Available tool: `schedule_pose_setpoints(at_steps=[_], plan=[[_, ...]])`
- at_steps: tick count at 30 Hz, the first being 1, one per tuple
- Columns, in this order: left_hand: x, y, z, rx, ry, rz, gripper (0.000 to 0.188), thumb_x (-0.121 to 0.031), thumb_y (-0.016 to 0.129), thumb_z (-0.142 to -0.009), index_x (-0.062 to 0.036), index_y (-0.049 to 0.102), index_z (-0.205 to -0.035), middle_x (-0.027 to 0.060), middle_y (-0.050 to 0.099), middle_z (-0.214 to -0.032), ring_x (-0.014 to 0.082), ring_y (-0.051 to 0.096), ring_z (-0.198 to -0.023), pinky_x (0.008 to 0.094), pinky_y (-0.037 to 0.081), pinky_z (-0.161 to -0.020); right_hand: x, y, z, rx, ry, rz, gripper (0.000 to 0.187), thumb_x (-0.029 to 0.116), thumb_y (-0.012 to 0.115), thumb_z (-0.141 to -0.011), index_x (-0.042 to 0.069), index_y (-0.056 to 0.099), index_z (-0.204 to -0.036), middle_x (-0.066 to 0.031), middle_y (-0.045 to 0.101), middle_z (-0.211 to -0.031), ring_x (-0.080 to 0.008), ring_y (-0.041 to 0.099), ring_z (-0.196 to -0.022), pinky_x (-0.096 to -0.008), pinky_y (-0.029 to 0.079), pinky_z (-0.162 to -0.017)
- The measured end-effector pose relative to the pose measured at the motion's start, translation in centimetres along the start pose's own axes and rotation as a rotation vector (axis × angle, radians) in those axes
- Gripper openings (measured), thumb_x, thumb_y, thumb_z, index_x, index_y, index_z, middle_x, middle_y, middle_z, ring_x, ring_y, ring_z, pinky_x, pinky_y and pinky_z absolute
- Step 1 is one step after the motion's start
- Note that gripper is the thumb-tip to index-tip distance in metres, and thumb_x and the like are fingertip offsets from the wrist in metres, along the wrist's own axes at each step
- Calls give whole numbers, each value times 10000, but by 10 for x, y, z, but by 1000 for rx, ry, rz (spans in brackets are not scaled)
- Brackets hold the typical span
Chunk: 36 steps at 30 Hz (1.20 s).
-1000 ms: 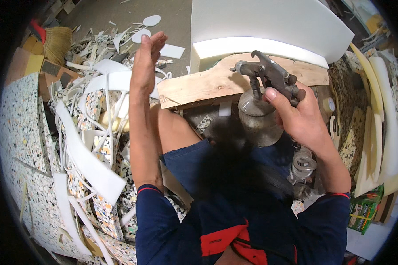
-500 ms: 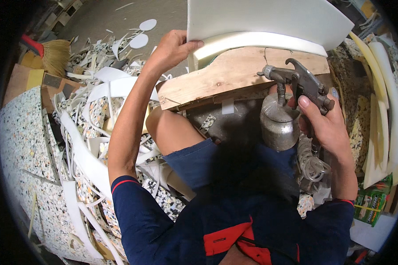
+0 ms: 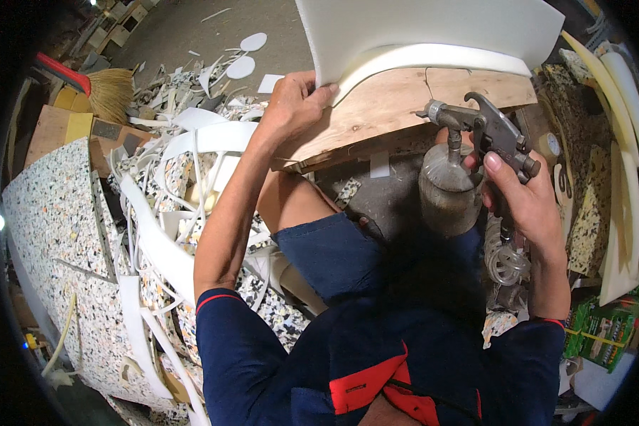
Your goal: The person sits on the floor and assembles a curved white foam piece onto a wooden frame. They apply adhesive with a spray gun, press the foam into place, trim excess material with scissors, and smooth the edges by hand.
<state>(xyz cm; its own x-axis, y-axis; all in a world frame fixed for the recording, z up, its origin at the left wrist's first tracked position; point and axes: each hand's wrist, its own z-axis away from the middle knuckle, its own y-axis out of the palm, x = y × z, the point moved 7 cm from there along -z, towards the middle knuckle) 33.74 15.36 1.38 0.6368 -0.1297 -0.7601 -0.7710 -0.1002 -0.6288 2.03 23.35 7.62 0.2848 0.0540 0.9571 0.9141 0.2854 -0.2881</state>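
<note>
A white foam sheet (image 3: 433, 28) stands along the curved top of a wooden board (image 3: 390, 106) in front of me. A cream-white foam strip (image 3: 433, 57) follows the board's curved edge. My left hand (image 3: 298, 106) pinches the sheet's lower left corner, fingers closed, down against the board's edge. In my right hand (image 3: 518, 184) is a metal spray gun (image 3: 490, 131), its nozzle pointing left near the board's face. Its dull metal cup (image 3: 447, 192) hangs below, over my lap. A clear coiled hose (image 3: 508, 263) runs down from the gun's handle.
White foam offcuts (image 3: 156, 241) and speckled foam slabs (image 3: 57, 248) pile up on the left. A straw broom (image 3: 110, 96) lies beyond them. Long foam pieces (image 3: 628, 142) stand at the right, above a green package (image 3: 603, 330).
My left hand has moved down and right, bringing the sheet's corner down onto the board's edge. The spray gun stays nearly where it was. The whole view has shifted slightly.
</note>
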Motion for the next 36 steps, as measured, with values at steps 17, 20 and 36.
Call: schedule_pose_setpoints(at_steps=[17, 20, 36], plan=[[-25, 17, 12, -69, -72, -3, 329, -214, 754, -898, 59, 722, -1079, 99, 718, -823, 146, 613, -693, 341, 508, -642, -11, -34, 4, -74, 29, -35, 374, 377, 671, -977, 9, 733, -982, -22, 647, -760, -94, 576, -585, -259, 459, -535], [-20, 19, 12, -47, -80, 281, 372, -264, 754, -905, 61, 721, -1083, 88, 711, -826, 143, 599, -681, 335, 497, -626, -15, -35, 4, -52, 60, -51, 368, 375, 673, -976, 13, 733, -976, -19, 642, -749, -93, 574, -581, -257, 459, -538], [-8, 9, 0, -162, -206, 518, 423, -341, 759, -915, 22, 726, -1130, 108, 727, -899, 176, 661, -788, 327, 531, -690, -15, -39, 6, -44, 0, -68, 324, 287, 609, -993, -5, 697, -1104, -5, 609, -711, -82, 535, -536, -244, 412, -482]])
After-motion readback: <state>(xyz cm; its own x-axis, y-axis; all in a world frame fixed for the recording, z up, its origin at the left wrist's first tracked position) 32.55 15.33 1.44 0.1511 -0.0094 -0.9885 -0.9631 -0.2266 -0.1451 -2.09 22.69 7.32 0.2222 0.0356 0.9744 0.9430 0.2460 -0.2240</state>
